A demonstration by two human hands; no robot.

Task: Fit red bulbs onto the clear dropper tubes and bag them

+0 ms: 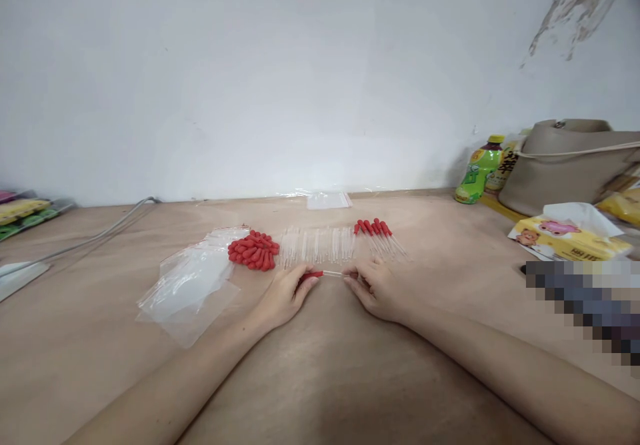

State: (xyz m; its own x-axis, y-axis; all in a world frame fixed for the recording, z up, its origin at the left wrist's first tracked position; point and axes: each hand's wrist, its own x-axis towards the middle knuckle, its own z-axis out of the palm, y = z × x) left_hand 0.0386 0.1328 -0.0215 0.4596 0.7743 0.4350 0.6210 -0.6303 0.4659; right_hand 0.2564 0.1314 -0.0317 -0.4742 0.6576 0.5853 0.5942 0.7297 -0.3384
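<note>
My left hand [284,295] pinches the red rubber bulb [311,275] of a dropper just above the wooden table [330,378]. My right hand [376,288] pinches the clear glass tube [332,273] at the other end of the same dropper. Just behind the hands lies a row of several bare glass tubes [316,245]. A heap of loose red bulbs [253,250] sits to the left of the row. Several finished droppers with red bulbs [379,234] lie to its right.
Clear plastic bags [193,285] lie at the left, another bag [329,200] by the wall. A green drink bottle [477,169], a beige handbag [570,165] and a tissue pack [570,237] stand at the right. Grey cables [90,238] run at the far left.
</note>
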